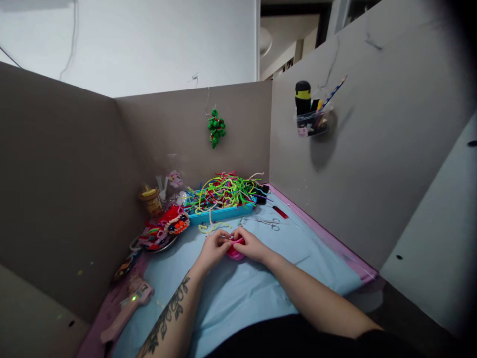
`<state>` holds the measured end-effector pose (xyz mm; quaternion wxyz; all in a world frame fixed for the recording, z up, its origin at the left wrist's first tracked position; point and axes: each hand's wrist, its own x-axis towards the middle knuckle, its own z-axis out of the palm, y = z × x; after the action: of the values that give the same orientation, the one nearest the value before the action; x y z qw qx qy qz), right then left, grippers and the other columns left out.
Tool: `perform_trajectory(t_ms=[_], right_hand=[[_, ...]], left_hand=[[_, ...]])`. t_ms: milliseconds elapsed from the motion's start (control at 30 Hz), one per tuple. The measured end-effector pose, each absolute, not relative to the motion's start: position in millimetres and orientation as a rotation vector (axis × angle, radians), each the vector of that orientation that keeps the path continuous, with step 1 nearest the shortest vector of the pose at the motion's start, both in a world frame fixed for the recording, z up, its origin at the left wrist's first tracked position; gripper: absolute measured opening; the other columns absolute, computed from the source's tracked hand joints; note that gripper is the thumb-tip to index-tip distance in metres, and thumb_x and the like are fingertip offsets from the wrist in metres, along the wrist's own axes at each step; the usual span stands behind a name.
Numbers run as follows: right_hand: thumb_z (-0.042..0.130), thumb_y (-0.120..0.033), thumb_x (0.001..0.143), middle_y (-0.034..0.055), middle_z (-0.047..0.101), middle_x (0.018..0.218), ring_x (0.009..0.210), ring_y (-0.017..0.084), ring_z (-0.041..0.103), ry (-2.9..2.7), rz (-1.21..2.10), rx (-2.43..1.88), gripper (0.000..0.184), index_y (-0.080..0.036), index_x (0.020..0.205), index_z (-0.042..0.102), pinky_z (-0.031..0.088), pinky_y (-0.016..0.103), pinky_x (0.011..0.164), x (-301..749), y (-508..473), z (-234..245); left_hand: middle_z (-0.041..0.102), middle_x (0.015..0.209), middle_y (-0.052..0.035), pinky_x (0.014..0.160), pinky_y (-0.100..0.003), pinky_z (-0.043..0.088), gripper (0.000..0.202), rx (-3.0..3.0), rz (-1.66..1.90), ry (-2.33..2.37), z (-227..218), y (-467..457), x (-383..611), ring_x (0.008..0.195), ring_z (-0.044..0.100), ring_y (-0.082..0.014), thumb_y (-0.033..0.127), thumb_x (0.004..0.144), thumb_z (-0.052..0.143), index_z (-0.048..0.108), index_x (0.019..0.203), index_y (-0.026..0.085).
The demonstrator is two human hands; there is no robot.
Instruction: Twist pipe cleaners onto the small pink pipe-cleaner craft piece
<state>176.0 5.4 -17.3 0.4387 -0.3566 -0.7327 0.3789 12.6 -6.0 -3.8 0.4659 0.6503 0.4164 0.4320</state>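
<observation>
Both my hands meet over the middle of the blue-covered table. Between them is a small, bright pink, rounded piece [235, 253]; its exact kind cannot be made out. My left hand [216, 245] pinches the upper left side of the piece, with thumb and fingers closed together. From the right, my right hand [249, 243] grips it, thumb on top and fingers curled behind. Fingertips of both hands nearly touch and cover the upper part. Just beyond them lie a pale yellow fuzzy strand [214, 228] and a pair of scissors [274, 224].
A blue tray [219, 215] heaped with colourful pipe cleaners stands at the back. Left are a plate of fuzzy crafts [158, 238], a brown cup [151, 201] and a pink glue gun [128, 308], its light green. Grey panels [238, 124] enclose the table; a green ornament [215, 128] hangs there.
</observation>
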Motion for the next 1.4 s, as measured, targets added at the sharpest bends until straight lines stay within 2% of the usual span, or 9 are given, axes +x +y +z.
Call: perform_trajectory(t_ms=[333, 633, 900, 1000, 1167, 1400], right_hand=[[0.052, -0.01, 0.066, -0.0007, 0.053, 0.081, 0.076, 0.015, 0.049, -1.831, 0.942, -0.855, 0.014, -0.019, 0.073, 0.044, 0.039, 0.025, 0.069, 175, 3, -14], [0.053, -0.013, 0.069, -0.0015, 0.05, 0.08, 0.074, 0.014, 0.047, -1.816, 0.963, -0.88, 0.017, -0.019, 0.084, 0.046, 0.038, 0.024, 0.066, 174, 1, -15], [0.06, -0.021, 0.068, 0.0004, 0.054, 0.087, 0.077, 0.014, 0.051, -1.772, 1.207, -0.78, 0.023, -0.018, 0.09, 0.051, 0.04, 0.026, 0.07, 186, 12, -18], [0.062, -0.026, 0.07, 0.0018, 0.057, 0.086, 0.078, 0.015, 0.053, -1.771, 1.228, -0.785, 0.019, -0.017, 0.084, 0.055, 0.041, 0.026, 0.07, 192, 19, -20], [0.064, -0.03, 0.07, 0.0018, 0.058, 0.075, 0.071, 0.014, 0.052, -1.792, 1.27, -0.799, 0.016, -0.015, 0.072, 0.059, 0.04, 0.026, 0.067, 197, 24, -20], [0.064, -0.032, 0.071, 0.0054, 0.063, 0.088, 0.081, 0.017, 0.056, -1.804, 1.369, -0.669, 0.019, -0.014, 0.069, 0.061, 0.04, 0.028, 0.076, 204, 27, -19]], left_hand=[[0.066, 0.076, -0.0039, 0.063, -0.026, 0.048, 0.017, 1.605, 1.064, 0.99, -1, -8, 14, 0.07, 0.063, -0.0165, 0.024, 0.07, 0.064, 0.059, 0.082, 0.015], [0.066, 0.08, -0.003, 0.064, -0.025, 0.045, 0.022, 1.542, 1.079, 0.86, 1, -12, 16, 0.075, 0.064, -0.0159, 0.02, 0.07, 0.062, 0.045, 0.084, 0.018], [0.064, 0.071, -0.0001, 0.058, -0.022, 0.041, 0.026, 1.552, 1.083, 0.905, -1, -9, 15, 0.063, 0.059, -0.0124, 0.025, 0.073, 0.063, 0.04, 0.085, 0.019], [0.063, 0.072, -0.0004, 0.059, -0.023, 0.041, 0.023, 1.581, 1.107, 0.914, 0, -9, 14, 0.064, 0.059, -0.0126, 0.024, 0.074, 0.062, 0.041, 0.084, 0.019], [0.063, 0.076, -0.0019, 0.062, -0.025, 0.043, 0.019, 1.619, 1.117, 0.906, 3, -11, 14, 0.069, 0.059, -0.0139, 0.022, 0.074, 0.06, 0.043, 0.082, 0.018], [0.06, 0.074, -0.0006, 0.061, -0.024, 0.042, 0.02, 1.651, 1.091, 0.898, -2, -9, 12, 0.067, 0.057, -0.0125, 0.025, 0.076, 0.06, 0.043, 0.085, 0.018]])
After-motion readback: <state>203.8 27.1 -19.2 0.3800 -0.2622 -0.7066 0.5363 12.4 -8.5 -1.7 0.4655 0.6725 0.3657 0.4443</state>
